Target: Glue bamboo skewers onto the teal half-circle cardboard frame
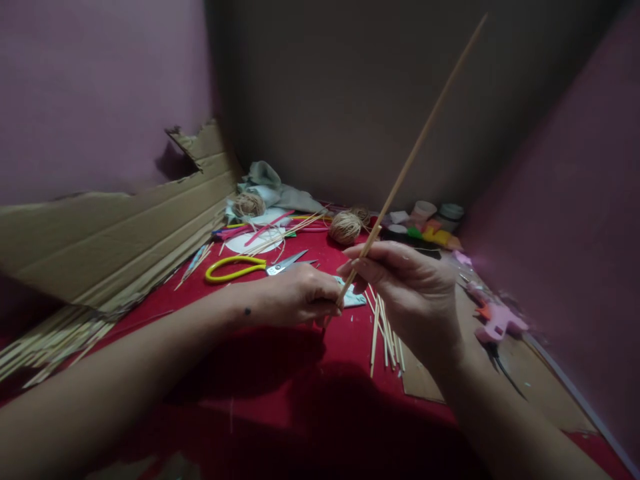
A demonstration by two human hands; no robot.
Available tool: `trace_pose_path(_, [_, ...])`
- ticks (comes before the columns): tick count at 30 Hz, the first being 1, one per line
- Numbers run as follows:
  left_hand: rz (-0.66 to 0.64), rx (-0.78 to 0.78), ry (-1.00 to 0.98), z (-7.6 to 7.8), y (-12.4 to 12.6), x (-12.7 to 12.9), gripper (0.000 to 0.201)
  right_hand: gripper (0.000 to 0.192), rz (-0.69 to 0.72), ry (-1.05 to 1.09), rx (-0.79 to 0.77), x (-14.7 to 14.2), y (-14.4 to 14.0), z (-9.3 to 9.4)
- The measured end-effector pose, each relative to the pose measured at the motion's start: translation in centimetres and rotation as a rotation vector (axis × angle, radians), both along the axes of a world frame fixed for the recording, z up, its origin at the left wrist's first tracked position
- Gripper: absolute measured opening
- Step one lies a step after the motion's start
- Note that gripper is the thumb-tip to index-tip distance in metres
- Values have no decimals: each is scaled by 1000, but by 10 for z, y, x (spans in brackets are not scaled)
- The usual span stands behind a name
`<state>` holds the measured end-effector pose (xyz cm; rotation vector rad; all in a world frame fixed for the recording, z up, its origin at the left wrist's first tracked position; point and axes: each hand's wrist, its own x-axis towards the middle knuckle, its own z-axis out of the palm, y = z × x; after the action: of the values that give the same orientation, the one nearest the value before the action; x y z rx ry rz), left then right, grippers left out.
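A long thin bamboo stick [425,130] slants up to the right across the middle of the view, held in both hands. My left hand [305,293] is closed around its lower end. Higher up, my right hand [407,287] pinches it between thumb and fingers. A shorter stick end seems to lie alongside it near the right fingertips. Just beyond my left hand lie scissors [240,269] with yellow handles, blades apart. Below my right hand, several loose sticks [384,333] rest on the red surface [250,373]. A pale blue-white piece [354,297] is partly hidden behind my hands.
Balls of twine [345,227] and a crumpled cloth [270,190] sit at the back. Torn cardboard [125,247] leans on the left, with many sticks [60,340] at its foot. At right, a pink glue gun [500,321] lies on flat cardboard [545,393]. Small tubs [423,212] stand behind.
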<state>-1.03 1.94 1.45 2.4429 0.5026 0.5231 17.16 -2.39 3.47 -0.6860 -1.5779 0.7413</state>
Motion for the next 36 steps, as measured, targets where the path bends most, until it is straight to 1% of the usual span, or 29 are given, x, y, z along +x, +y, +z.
trace_pose_path(3, [-1,6,7,-8,3,0,13,9,-20,10,-8,0,2,-1])
trace_pose_path(5, [-7,-19,-2,-12,4,1,12,7,-51,-20,18,-1,2,-1])
trace_pose_path(8, [-17,-45,-12,-13,2,1,12,7,-103,-78,82,-1,-2,1])
trace_pose_path(12, [-9,-5,-53,-12,-2,3,14,7,-145,-146,159,0,-6,3])
trace_pose_path(14, [-3,-37,-63,-12,-2,4,14,6,-140,-152,148,1,-5,2])
trace_pose_path(19, [-7,-156,-40,-15,1,4,14,6,-105,-95,62,0,2,1])
trace_pose_path(24, [15,-310,-15,-20,4,2,11,6,-58,-46,13,-5,5,6])
trace_pose_path(27, [26,-385,-19,-21,5,1,9,8,-49,-78,16,-7,7,9])
trace_pose_path(30, [29,-399,-32,-21,6,1,9,9,-43,-99,18,-8,9,11])
trace_pose_path(36, [35,-361,-24,-23,2,5,12,10,-61,-137,38,-9,5,10])
